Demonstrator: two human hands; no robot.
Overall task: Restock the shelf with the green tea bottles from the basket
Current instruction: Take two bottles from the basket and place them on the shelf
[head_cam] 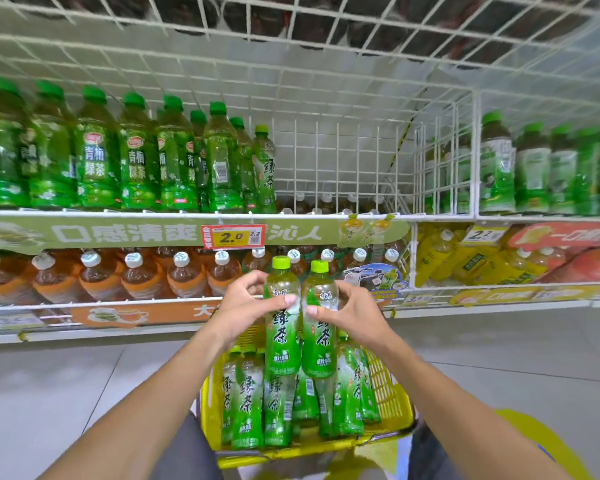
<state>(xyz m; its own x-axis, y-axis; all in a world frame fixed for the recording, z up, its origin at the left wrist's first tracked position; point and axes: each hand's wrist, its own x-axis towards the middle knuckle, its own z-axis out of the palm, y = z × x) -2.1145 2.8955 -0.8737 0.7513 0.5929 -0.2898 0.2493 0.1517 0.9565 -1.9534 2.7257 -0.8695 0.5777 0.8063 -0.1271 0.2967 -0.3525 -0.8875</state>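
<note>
two green tea bottles (300, 317), upright above the basket (392, 393), one gripped in each of the hands (243, 303).

Two hands (246, 306) (347, 311) grip two green tea bottles (282, 317) (319, 320); about seven more stand in one yellow basket (392, 393).

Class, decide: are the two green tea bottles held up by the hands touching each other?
Touching. The head view shows the left bottle and right bottle pressed side by side along their labels, with no gap between them.
</note>
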